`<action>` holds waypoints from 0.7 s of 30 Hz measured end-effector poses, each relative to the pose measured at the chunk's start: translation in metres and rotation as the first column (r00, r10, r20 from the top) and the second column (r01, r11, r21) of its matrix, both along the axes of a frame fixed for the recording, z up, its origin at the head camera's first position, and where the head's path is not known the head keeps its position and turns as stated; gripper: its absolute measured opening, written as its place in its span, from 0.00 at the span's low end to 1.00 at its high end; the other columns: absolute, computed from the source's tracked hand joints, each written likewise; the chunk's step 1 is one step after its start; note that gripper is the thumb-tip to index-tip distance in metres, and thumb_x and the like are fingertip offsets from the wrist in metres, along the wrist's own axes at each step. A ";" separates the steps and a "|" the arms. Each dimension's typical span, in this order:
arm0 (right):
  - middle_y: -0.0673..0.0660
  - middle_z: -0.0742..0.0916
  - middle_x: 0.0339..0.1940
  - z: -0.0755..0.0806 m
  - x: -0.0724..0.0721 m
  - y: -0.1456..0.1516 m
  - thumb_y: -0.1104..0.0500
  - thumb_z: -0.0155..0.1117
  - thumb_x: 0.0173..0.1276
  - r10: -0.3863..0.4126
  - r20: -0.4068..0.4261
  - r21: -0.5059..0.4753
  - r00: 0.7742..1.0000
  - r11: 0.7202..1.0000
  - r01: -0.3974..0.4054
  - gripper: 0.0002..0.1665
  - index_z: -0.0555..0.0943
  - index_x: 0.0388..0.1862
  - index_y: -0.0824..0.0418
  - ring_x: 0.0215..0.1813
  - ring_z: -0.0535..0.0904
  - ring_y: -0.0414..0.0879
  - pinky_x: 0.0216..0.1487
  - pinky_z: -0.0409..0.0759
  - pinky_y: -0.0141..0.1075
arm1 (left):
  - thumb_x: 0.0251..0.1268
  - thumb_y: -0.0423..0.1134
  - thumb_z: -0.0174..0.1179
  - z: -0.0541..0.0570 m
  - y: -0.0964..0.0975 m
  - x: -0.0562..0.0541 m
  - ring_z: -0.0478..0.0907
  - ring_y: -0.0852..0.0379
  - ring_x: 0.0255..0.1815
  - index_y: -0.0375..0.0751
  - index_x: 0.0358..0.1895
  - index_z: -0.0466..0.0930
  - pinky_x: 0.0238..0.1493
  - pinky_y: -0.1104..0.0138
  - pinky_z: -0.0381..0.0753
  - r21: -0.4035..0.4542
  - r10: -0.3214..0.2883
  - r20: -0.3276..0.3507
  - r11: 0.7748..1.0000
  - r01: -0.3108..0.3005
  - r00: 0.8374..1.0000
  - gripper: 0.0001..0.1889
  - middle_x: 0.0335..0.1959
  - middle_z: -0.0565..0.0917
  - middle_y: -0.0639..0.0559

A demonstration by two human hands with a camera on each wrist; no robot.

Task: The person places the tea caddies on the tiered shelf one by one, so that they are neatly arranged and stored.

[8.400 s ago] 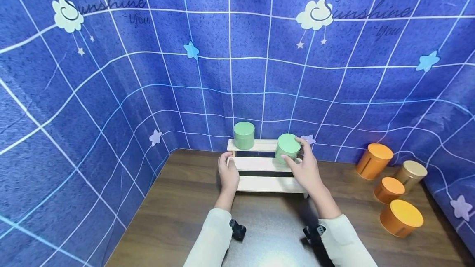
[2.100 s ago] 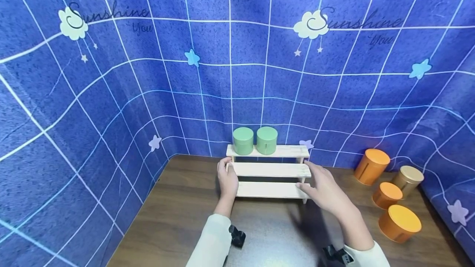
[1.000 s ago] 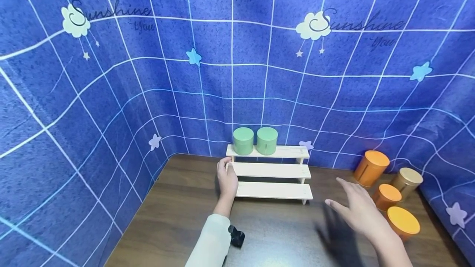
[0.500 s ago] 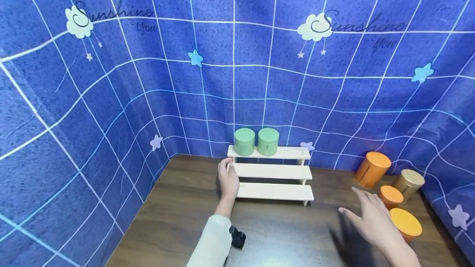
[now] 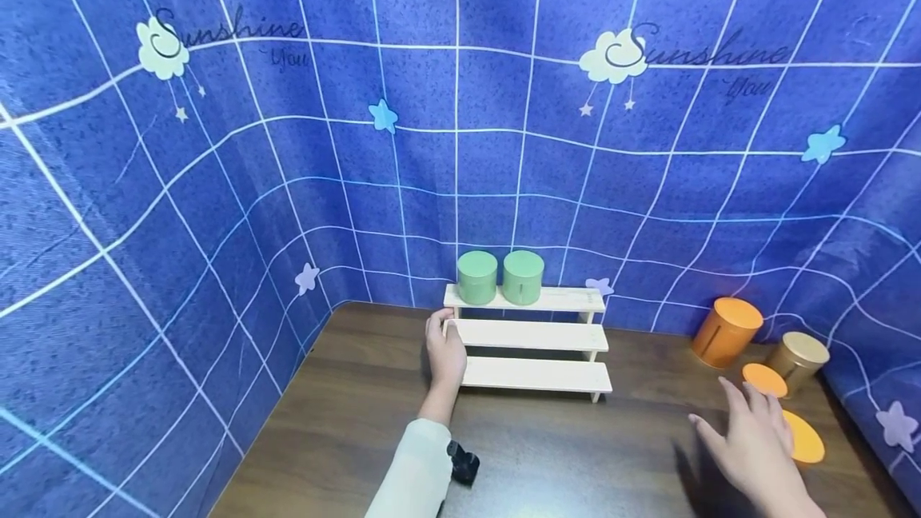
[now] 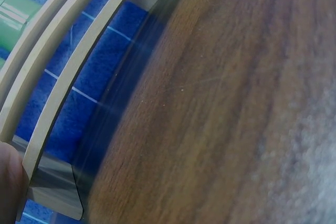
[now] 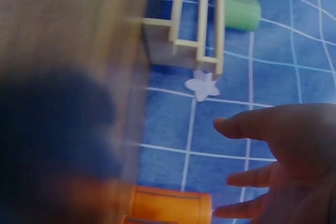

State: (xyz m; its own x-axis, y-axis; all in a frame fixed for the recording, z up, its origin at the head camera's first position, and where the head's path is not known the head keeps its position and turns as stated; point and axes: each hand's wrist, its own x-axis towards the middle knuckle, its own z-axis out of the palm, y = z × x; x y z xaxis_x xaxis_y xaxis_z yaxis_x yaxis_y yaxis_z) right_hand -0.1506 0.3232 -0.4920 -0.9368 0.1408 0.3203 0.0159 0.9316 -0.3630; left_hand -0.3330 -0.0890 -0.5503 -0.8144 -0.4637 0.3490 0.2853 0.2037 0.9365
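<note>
A pale wooden three-tier display rack [image 5: 525,334] stands on the table by the curtain. My left hand [image 5: 446,348] grips its left end, and part of a finger or thumb shows at the tier ends in the left wrist view. Two green round canisters [image 5: 477,278] sit side by side on the left half of the top tier. Over the table at the right is my right hand [image 5: 754,438], fingers spread and holding nothing. It is nearest a small orange canister [image 5: 764,380] and a wide yellow-orange canister [image 5: 803,438], which it partly hides.
Behind those two stand a tall orange canister [image 5: 727,332] and a gold canister [image 5: 797,362], near the right-hand curtain. A blue gridded curtain [image 5: 518,142] closes off the back and sides of the wooden table [image 5: 547,446].
The second green canister, earlier in my right hand, now stands beside the first on the top tier. My right hand has moved right to the orange canisters; my left hand stays on the rack.
</note>
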 end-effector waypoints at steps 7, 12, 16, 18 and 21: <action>0.84 0.64 0.70 -0.015 0.005 0.012 0.48 0.71 0.69 -0.069 -0.008 -0.024 0.998 0.997 0.069 0.43 0.68 0.71 0.72 0.73 0.50 0.87 0.60 0.53 0.80 | 0.74 0.26 0.53 0.002 0.002 0.000 0.78 0.41 0.66 0.36 0.54 0.82 0.74 0.45 0.72 0.016 -0.021 -0.013 1.000 0.021 1.000 0.12 0.55 0.82 0.38; 0.84 0.63 0.70 -0.020 0.005 0.017 0.47 0.71 0.69 -0.102 0.011 -0.022 0.995 0.995 0.102 0.43 0.66 0.72 0.71 0.74 0.48 0.90 0.61 0.52 0.83 | 0.74 0.27 0.53 0.005 0.003 -0.001 0.78 0.42 0.67 0.36 0.54 0.82 0.74 0.46 0.72 0.008 -0.021 -0.002 1.000 0.021 1.000 0.12 0.56 0.82 0.39; 0.86 0.61 0.71 -0.022 0.005 0.022 0.47 0.71 0.68 -0.139 0.047 -0.016 0.989 0.990 0.140 0.45 0.65 0.72 0.72 0.74 0.46 0.91 0.61 0.51 0.85 | 0.74 0.27 0.53 0.006 0.002 0.000 0.78 0.42 0.67 0.36 0.54 0.81 0.74 0.47 0.73 0.007 -0.018 -0.003 1.000 0.018 1.000 0.12 0.56 0.82 0.38; 0.88 0.60 0.71 -0.023 0.005 0.025 0.46 0.71 0.69 -0.154 0.075 -0.012 0.985 0.988 0.156 0.46 0.63 0.73 0.72 0.75 0.44 0.93 0.62 0.49 0.87 | 0.74 0.26 0.52 0.005 0.002 0.000 0.78 0.41 0.67 0.35 0.54 0.81 0.75 0.46 0.72 0.005 -0.018 -0.006 1.000 0.018 1.000 0.12 0.55 0.82 0.38; 0.89 0.58 0.71 -0.025 0.005 0.029 0.46 0.70 0.69 -0.169 0.105 -0.009 0.980 0.985 0.171 0.48 0.62 0.74 0.73 0.75 0.44 0.93 0.62 0.49 0.87 | 0.74 0.26 0.52 0.004 0.001 0.000 0.78 0.41 0.68 0.34 0.54 0.81 0.75 0.46 0.72 0.000 -0.016 -0.011 1.000 0.016 1.000 0.12 0.55 0.82 0.37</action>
